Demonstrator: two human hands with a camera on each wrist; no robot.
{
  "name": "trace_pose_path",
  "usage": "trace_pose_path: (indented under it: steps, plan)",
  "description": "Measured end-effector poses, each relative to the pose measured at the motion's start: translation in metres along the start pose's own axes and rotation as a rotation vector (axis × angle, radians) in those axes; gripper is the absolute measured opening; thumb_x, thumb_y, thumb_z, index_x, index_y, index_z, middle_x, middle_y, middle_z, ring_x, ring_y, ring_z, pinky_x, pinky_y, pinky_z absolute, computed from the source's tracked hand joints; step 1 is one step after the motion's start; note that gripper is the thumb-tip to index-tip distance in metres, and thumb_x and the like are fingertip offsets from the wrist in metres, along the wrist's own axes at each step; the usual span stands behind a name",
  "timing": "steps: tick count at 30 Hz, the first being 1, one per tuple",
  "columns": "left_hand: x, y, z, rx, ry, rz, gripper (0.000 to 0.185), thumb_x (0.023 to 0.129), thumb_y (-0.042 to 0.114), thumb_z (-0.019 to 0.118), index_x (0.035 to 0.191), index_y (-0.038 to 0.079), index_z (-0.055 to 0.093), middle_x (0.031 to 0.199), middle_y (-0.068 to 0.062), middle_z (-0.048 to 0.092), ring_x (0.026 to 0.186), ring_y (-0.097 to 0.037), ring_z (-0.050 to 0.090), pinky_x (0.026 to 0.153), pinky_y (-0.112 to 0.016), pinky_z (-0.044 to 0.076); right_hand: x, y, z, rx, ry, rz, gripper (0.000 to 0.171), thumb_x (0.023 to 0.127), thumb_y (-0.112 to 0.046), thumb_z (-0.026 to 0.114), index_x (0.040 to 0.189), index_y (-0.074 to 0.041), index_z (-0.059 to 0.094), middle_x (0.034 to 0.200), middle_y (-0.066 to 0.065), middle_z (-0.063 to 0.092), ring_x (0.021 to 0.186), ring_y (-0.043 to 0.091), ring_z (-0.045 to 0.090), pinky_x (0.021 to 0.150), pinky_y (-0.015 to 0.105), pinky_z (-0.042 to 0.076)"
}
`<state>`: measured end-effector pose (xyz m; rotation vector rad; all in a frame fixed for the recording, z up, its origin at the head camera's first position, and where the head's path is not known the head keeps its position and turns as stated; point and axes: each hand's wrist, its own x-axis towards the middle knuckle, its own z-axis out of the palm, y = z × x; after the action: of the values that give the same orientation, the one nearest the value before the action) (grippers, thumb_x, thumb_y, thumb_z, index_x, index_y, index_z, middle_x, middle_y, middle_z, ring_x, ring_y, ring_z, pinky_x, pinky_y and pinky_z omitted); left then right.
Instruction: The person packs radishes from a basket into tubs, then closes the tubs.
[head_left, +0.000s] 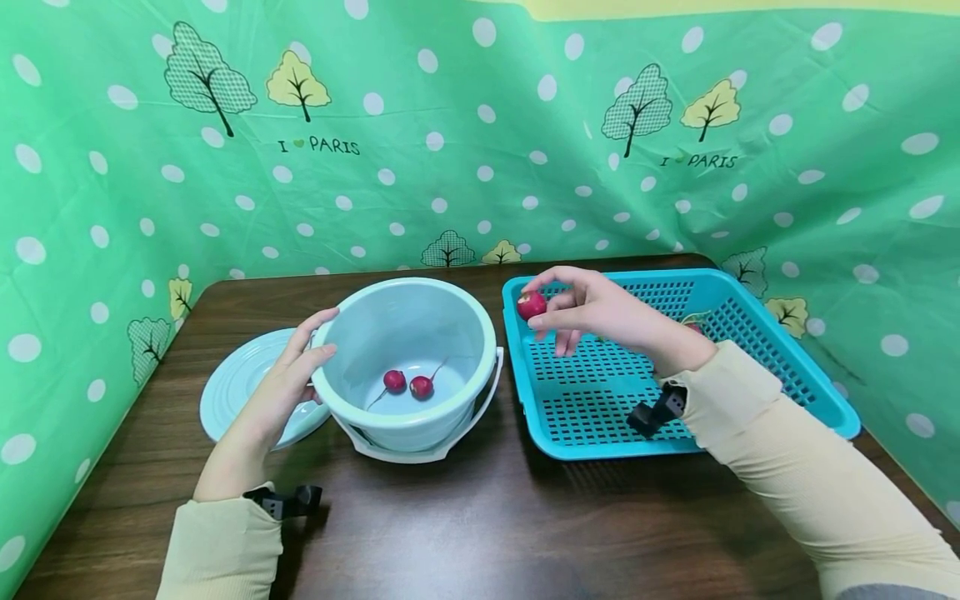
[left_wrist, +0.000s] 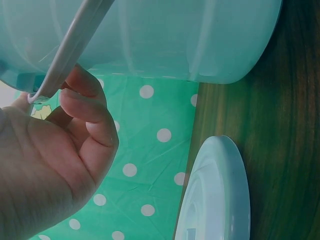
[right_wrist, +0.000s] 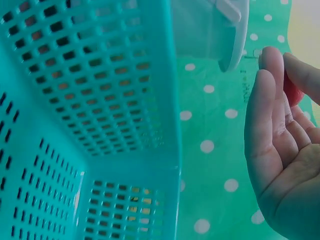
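Note:
A pale blue bucket (head_left: 408,412) stands mid-table with two red radishes (head_left: 408,383) on its bottom. My left hand (head_left: 281,387) rests against the bucket's left wall (left_wrist: 165,35), fingers lightly bent beside its white handle (left_wrist: 70,50). My right hand (head_left: 577,308) hovers over the left rim of a turquoise perforated basket (head_left: 765,333) and pinches a red radish (head_left: 531,304) between thumb and fingertips; in the right wrist view only a red sliver of that radish (right_wrist: 291,90) shows behind the fingers (right_wrist: 272,95). Another radish (head_left: 693,327) lies in the basket, mostly hidden by my wrist.
The bucket's round pale blue lid (head_left: 228,383) lies flat on the dark wooden table (head_left: 465,517) left of the bucket, partly under my left hand; the left wrist view also shows the lid (left_wrist: 215,195). A green polka-dot cloth (head_left: 480,142) walls in the back and sides.

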<state>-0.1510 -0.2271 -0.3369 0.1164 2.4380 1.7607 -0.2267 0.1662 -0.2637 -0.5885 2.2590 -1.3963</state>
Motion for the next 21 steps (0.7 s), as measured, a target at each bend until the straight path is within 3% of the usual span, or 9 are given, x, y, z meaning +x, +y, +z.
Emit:
trace_pose_path:
  steps: [21]
  plan:
    - [0.002,-0.003,-0.002,-0.01,-0.01,0.013,0.054,0.105,0.041,0.04,0.155,0.034,0.021,0.154,-0.009,0.021,0.09,-0.015,0.058,0.07,-0.032,0.049,0.015,-0.033,0.042,0.077,-0.095,-0.089,0.042,0.091,-0.012,0.071,0.129,-0.01,0.054,0.086,0.016,0.07,0.063,0.034,0.068,0.062,0.041,0.058]
